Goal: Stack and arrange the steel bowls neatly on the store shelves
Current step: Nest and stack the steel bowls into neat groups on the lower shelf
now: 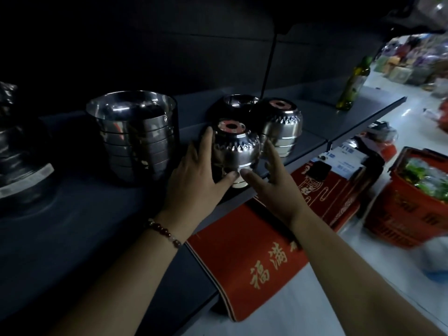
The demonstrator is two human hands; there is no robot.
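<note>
A dark grey store shelf is filling most of the left side of the view. At about three o'clock a red shopping basket is sitting on the white floor, with red cardboard boxes leaning below the shelf edge at five o'clock. At about nine o'clock from the middle, a tall stack of wide steel bowls is standing right way up on the shelf. In the middle, a stack of upside-down steel bowls with a zigzag pattern is standing near the front edge of the shelf. Just beside it, at two o'clock, a second upside-down stack is standing, and one more bowl is peeking out behind at twelve o'clock. The left hand is touching the left side of the middle stack with fingers spread wide and straight. The right hand is reaching in on the right side, fingers also wide and straight, touching the stack or very near it. A beaded bracelet is circling the left wrist. A green bottle is standing far off at one o'clock.
</note>
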